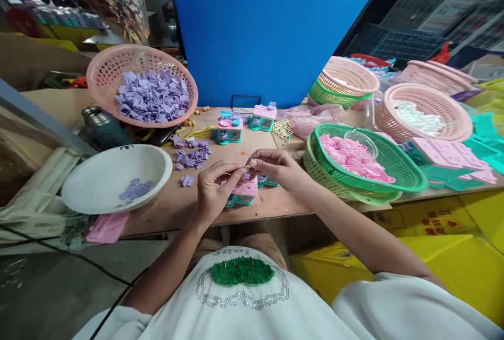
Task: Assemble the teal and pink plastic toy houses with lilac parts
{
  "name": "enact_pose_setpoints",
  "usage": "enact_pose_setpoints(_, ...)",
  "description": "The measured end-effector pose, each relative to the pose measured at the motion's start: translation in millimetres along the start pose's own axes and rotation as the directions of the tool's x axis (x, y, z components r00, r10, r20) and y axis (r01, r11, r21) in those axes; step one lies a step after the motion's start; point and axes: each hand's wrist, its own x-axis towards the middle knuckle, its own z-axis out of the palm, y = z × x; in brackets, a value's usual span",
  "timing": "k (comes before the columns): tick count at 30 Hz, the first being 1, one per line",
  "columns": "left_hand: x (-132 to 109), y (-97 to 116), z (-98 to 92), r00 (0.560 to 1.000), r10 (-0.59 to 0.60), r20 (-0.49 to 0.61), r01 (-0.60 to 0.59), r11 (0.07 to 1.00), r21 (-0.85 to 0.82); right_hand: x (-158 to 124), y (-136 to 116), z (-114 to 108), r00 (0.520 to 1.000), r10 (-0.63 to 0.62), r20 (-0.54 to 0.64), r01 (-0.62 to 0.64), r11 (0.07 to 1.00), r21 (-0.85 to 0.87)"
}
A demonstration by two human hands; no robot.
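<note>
Fingertips of my left hand [214,187] and my right hand [279,169] meet above the front of the table. A small purple plastic piece [247,176] shows between them, and the left thumb and finger pinch it. My right thumb and forefinger are closed at its upper edge; whatever they grip is too small to make out. Right below is a pink-topped teal toy house [246,189], partly hidden by my left hand. Another teal toy part [268,180] sits behind the right wrist. Loose purple pieces [192,156] lie to the left of my hands.
Two finished-looking toy houses [229,131] [262,117] stand further back. A pink basket [96,75] of purple pieces and a white bowl [82,182] are at left. On the right are a green basket [409,172] with pink parts and a pink basket [457,119] with white parts.
</note>
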Motion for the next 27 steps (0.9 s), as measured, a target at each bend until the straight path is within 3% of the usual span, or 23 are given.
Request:
enact_pose_setpoints(3,-2.4,-4.3,-7.5,0.995,-0.101,-0.018,0.1,0.993,-0.068,5.6,-0.2,9.5,0.949,-0.315,-0.004,0.295,0.895,-0.335)
enact_pose_setpoints(6,-2.8,-8.5,-13.4,0.995,-0.098,-0.021,0.096,0.993,-0.073,9.8,-2.7,16.0,0.889,-0.448,0.098,0.431,0.742,-0.514)
enact_pose_setpoints(10,-4.9,-25.8,-27.5,0.997,-0.072,-0.003,0.071,0.997,-0.034,18.3,1.2,15.6,0.886,-0.437,0.156,0.445,0.707,-0.549)
enact_pose_setpoints(15,-22.5,-66.1,-41.8,0.974,-0.145,0.171,0.129,0.987,0.099,28.8,19.2,10.6,0.903,-0.376,0.209,0.413,0.623,-0.664)
enact_pose_setpoints(20,-41.5,-91.1,-32.7,0.964,-0.196,0.178,0.209,0.977,-0.053,34.4,33.2,13.3,0.893,-0.363,0.267,0.437,0.556,-0.707)
enact_pose_setpoints(27,-45.8,-101.0,-25.8,0.967,-0.213,0.141,0.237,0.953,-0.191,38.0,41.3,15.8,0.881,-0.33,0.34,0.47,0.525,-0.709)
